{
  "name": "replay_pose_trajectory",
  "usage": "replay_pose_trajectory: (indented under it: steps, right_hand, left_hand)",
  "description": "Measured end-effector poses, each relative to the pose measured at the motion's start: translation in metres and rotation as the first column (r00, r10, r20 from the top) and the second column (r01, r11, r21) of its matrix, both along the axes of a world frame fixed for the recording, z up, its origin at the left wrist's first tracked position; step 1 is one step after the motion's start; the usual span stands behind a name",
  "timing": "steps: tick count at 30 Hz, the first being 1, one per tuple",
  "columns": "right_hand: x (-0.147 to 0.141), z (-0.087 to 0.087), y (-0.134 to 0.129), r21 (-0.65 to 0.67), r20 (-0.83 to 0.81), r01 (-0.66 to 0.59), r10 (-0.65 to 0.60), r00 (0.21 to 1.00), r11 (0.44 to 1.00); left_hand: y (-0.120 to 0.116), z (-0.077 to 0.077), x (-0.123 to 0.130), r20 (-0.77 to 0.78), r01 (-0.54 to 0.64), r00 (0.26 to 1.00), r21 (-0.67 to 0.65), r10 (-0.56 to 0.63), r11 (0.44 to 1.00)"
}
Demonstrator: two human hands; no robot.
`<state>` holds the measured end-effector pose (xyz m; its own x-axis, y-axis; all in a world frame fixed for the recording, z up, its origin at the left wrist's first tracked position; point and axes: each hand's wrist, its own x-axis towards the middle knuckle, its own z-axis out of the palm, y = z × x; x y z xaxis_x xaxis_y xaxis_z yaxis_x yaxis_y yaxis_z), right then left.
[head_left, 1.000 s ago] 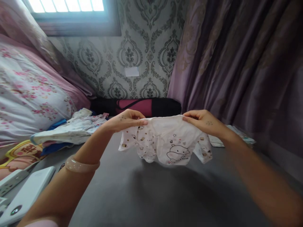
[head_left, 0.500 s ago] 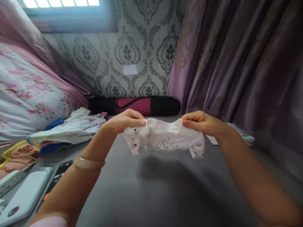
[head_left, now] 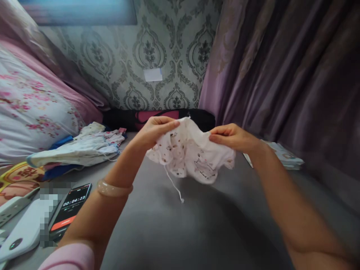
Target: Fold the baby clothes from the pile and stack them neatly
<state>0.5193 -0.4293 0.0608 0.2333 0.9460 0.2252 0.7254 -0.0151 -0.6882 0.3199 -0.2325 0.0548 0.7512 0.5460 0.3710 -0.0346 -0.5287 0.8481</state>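
Observation:
A small white garment (head_left: 197,153) with a brown print and a dark line drawing hangs in the air over the grey surface. My left hand (head_left: 160,129) pinches its upper left edge between thumb and fingers. At the upper right edge, my right hand (head_left: 229,137) pinches the cloth the same way. The fabric sags in folds between and below the hands, and a thin white string (head_left: 174,185) dangles from its left part. A pale bangle is round my left wrist.
Piled clothes (head_left: 81,148) lie at the left beside a floral cushion (head_left: 33,101). Nearer are a phone showing a timer (head_left: 71,206) and a white device (head_left: 24,228). Folded cloths (head_left: 287,155) lie right; a black and red roll (head_left: 157,116) is along the wall.
The garment has been raised on its left side and now hangs looser and crumpled, with the string showing lower down. Both hands are slightly higher. The view has tipped down a little.

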Motion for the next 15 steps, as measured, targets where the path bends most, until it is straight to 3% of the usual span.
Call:
replay_pose_trajectory:
  steps: [4, 9, 12, 15]
  right_hand:
    - [0.008, -0.005, 0.000, 0.046, 0.056, 0.108, -0.110, 0.992, 0.993]
    - [0.013, -0.008, -0.002, 0.010, -0.062, 0.046, -0.045, 0.997, 0.999]
    - [0.017, -0.011, 0.004, 0.085, -0.083, 0.121, -0.115, 0.990, 0.989]
    - [0.022, -0.017, 0.011, 0.111, -0.130, 0.130, -0.115, 0.985, 0.985]
  left_hand:
    - [0.004, 0.003, 0.004, -0.077, 0.045, 0.996, 0.004, -0.045, 0.999]
    - [0.005, -0.004, 0.008, -0.086, 0.159, 0.981, -0.154, -0.173, 0.975]
    - [0.003, -0.007, 0.011, -0.134, 0.105, 0.983, -0.141, -0.124, 0.984]
    - [0.004, -0.007, 0.012, -0.172, 0.072, 0.978, -0.240, -0.116, 0.968]
